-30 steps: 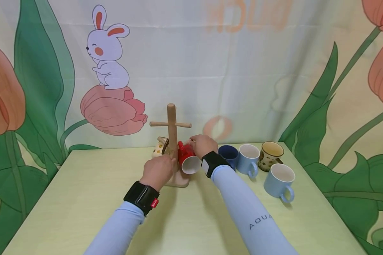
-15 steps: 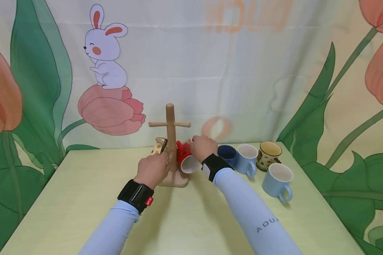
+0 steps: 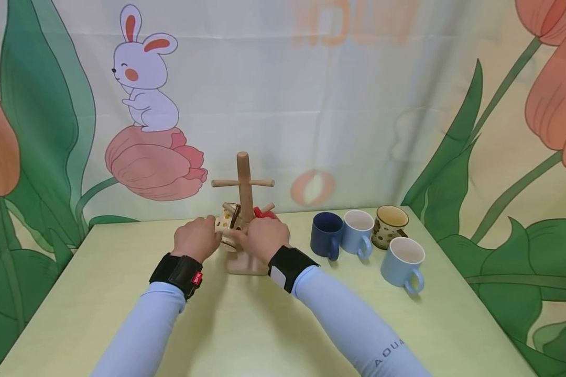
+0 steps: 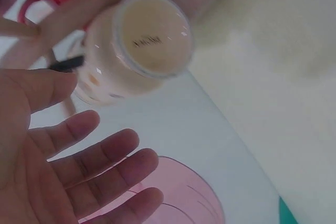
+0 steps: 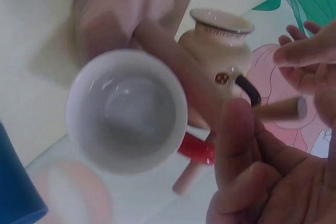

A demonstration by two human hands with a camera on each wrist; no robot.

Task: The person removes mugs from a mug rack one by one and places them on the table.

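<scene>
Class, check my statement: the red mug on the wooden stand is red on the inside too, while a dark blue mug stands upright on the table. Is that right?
Not quite: the inside of the red mug is white, as the right wrist view shows. The mug is on the wooden stand, and the dark blue mug does stand upright on the table.

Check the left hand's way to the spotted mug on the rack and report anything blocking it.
Nothing visible stands between the left hand and the spotted mug: the right wrist view shows an open gap. A wooden peg juts out near the mug's handle, outside that gap.
</scene>
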